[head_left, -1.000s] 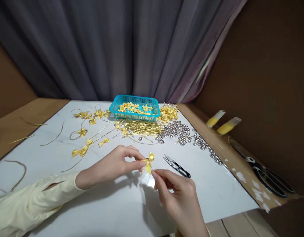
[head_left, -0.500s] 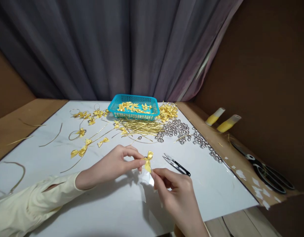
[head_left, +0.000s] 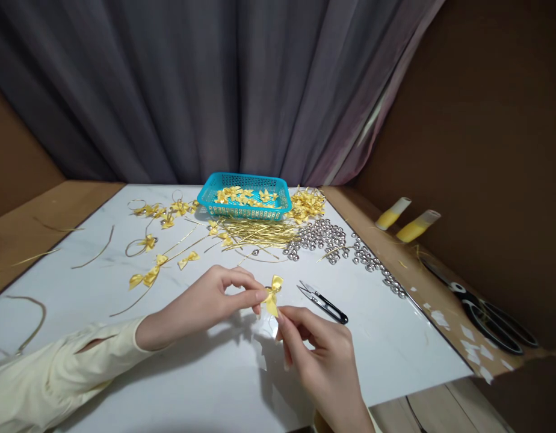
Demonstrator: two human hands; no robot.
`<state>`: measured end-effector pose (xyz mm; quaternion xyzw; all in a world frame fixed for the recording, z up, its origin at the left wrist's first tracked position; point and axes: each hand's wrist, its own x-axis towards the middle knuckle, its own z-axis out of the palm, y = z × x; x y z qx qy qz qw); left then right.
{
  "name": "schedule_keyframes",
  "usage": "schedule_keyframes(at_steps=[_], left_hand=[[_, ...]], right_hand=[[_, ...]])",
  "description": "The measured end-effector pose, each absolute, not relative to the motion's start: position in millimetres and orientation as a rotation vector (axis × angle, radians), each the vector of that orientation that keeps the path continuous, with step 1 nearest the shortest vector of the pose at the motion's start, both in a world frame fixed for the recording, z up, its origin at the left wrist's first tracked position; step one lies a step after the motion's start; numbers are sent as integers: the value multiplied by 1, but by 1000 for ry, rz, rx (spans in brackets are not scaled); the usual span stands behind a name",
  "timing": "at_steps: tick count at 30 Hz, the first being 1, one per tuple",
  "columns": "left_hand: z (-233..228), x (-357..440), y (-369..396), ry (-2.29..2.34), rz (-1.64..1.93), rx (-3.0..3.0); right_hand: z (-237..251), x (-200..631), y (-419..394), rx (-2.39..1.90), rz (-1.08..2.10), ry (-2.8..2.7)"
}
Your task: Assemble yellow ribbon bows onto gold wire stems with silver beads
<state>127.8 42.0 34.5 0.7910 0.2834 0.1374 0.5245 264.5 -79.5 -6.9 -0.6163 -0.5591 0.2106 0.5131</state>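
Nearest to me, my right hand [head_left: 325, 355] sits low over the white board [head_left: 215, 373], fingers curled with thumb and forefinger closed just under the small yellow ribbon bow [head_left: 272, 293]; whether they pinch a fine gold wire there I cannot tell. My left hand [head_left: 210, 300] comes in from the sleeve side, fingertips shut on the bow's knot, holding it just above the board. Just beyond, to the right, lie the black thread snips [head_left: 324, 302], close enough that a careless reach could catch them. Further out sit loose finished bows [head_left: 145, 278], a bundle of gold wires [head_left: 260, 233] and a spread of silver beads [head_left: 323, 237], with the blue basket [head_left: 246, 195] at the far edge. I judge the risk is the bow twisting or slipping if either pinch loosens, since it is small and slick.
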Motion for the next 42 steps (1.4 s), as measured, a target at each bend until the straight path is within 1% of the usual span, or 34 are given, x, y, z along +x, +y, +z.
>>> schedule_keyframes(at_steps=[9, 15, 18, 25, 35, 42], left_hand=[[38, 125, 43, 629, 309, 1874], [38, 124, 44, 661, 254, 1869], [37, 123, 44, 636, 185, 1878], [36, 123, 43, 551, 136, 1971], [38, 124, 42, 592, 118, 1947], [41, 126, 40, 622, 138, 1894]], right_hand=[[-6, 265, -81, -1456, 466, -1394], [11, 289, -89, -1549, 542, -1430], [16, 298, -88, -1516, 550, -1412], [8, 289, -71, -1369, 718, -1449], [2, 286, -69, -1329, 620, -1301], [4, 287, -68, -1334, 572, -1352]])
